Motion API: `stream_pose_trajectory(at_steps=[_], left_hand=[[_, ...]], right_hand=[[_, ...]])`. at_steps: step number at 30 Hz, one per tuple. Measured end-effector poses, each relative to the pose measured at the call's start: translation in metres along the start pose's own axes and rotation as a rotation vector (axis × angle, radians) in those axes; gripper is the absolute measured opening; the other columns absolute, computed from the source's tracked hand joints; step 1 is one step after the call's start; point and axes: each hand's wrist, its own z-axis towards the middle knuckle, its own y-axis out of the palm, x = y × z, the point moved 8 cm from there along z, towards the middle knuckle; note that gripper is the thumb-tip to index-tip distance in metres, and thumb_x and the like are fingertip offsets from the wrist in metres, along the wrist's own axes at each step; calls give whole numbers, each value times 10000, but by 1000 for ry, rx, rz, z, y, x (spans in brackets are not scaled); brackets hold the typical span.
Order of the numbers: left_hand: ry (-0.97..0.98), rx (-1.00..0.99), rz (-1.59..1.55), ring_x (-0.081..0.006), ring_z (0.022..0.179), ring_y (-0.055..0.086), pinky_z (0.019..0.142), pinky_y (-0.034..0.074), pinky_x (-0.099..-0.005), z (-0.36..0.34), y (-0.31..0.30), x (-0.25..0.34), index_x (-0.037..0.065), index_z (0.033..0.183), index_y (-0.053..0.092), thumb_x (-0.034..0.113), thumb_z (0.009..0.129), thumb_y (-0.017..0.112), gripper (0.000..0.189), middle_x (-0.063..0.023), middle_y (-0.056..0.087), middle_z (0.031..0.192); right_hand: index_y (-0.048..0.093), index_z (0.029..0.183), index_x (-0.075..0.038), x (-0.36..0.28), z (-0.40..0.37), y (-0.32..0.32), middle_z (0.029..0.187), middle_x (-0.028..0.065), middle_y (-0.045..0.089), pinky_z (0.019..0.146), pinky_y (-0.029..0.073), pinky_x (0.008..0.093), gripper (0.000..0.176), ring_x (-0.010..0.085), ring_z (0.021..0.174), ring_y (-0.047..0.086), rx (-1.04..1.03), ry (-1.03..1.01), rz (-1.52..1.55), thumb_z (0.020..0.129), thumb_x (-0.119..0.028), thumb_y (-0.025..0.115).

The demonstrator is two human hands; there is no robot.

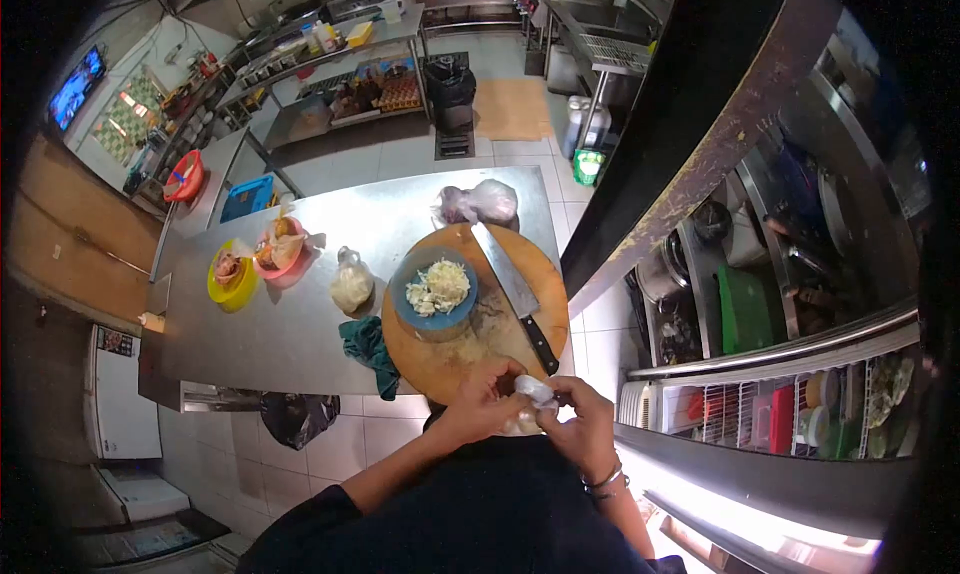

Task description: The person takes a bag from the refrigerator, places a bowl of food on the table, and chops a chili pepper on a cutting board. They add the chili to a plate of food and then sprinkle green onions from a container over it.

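Both hands meet at the near edge of a round wooden cutting board (470, 351). My left hand (486, 402) and my right hand (582, 426) pinch a clear plastic bag (536, 390) between them; its lower part holds something pale. On the board, a blue bowl (405, 302) contains chopped whitish pieces (438, 287). A large knife (508, 274) lies to the right of the bowl, its black handle towards my right hand. Left of the board are a crumpled green cloth (370, 354) and a tied bag (352, 282) with pale contents.
The steel table (270, 339) bears a yellow bowl (233, 290) and a pink bowl (282, 264) at the left, and filled plastic bags (493, 202) behind the board. A dark post (690, 144) and an open fridge (780, 414) stand to the right.
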Motion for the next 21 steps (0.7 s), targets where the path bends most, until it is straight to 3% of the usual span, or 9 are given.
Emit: stream_pose_trajectory(at_steps=[3, 5, 8, 14, 15, 16, 18, 20, 21], left_hand=[[-81, -127, -285, -83, 876, 594, 730, 479, -253, -3, 18, 16, 6, 1119, 590, 68, 892, 681, 253, -40, 638, 963], [42, -183, 32, -95, 899, 593, 767, 487, -259, -2, 17, 22, 16, 1174, 555, 46, 892, 674, 307, -39, 625, 981], [36, -283, 180, -105, 917, 604, 795, 498, -270, 1, 7, 24, 22, 1181, 546, 21, 897, 657, 306, -45, 618, 963], [30, -394, -9, -118, 893, 628, 820, 510, -289, 3, 8, 17, 15, 1191, 529, -18, 885, 618, 321, -75, 631, 975], [38, -419, 142, -136, 875, 642, 800, 521, -296, 4, 4, 28, 9, 1172, 533, -15, 879, 606, 303, -95, 648, 978], [33, -414, 147, -136, 875, 642, 800, 521, -296, 4, 3, 21, 9, 1172, 533, -15, 879, 606, 303, -95, 648, 978], [180, -422, 104, -153, 848, 642, 754, 524, -305, -1, -3, 17, 6, 1148, 538, 2, 878, 597, 277, -104, 648, 951], [179, -362, 195, -174, 816, 639, 718, 524, -321, 3, -22, 30, 5, 1132, 539, 17, 872, 596, 266, -109, 637, 916], [161, -301, 222, -174, 816, 639, 718, 524, -321, 7, -40, 30, 5, 1132, 539, 17, 872, 596, 266, -109, 637, 916]], right_hand=[[642, 920, -5, 6, -4, -9, 735, 56, 667, 615, 527, 273, 224, 118, 640, 633, 100, 81, -29, 756, -65, 782], [629, 867, -8, 0, -5, -8, 668, 60, 630, 552, 483, 277, 232, 108, 595, 574, 133, 144, -37, 736, -75, 808], [621, 850, -9, 1, -10, 7, 642, 75, 604, 541, 476, 289, 251, 114, 580, 560, 176, 218, -95, 721, -82, 823], [604, 856, -15, 1, -25, 12, 649, 113, 627, 533, 489, 330, 213, 191, 547, 614, 333, 244, -140, 764, -95, 778], [594, 908, -5, -5, -27, 15, 706, 149, 653, 588, 521, 369, 228, 277, 632, 675, 288, 282, -165, 775, -78, 763], [594, 908, -5, -13, -31, 15, 706, 149, 653, 588, 521, 369, 228, 277, 632, 675, 283, 282, -158, 775, -78, 763], [570, 1077, 13, -28, -31, 28, 935, 215, 672, 737, 547, 410, 339, 356, 857, 696, 132, 244, -147, 793, -55, 741], [503, 1257, 25, -65, -34, 45, 1269, 297, 566, 883, 529, 428, 516, 413, 1095, 623, 35, 34, -205, 796, -32, 728], [471, 1329, 22, -86, -32, 55, 1368, 305, 487, 918, 520, 426, 604, 409, 1156, 592, -86, 21, -281, 789, -37, 736]])
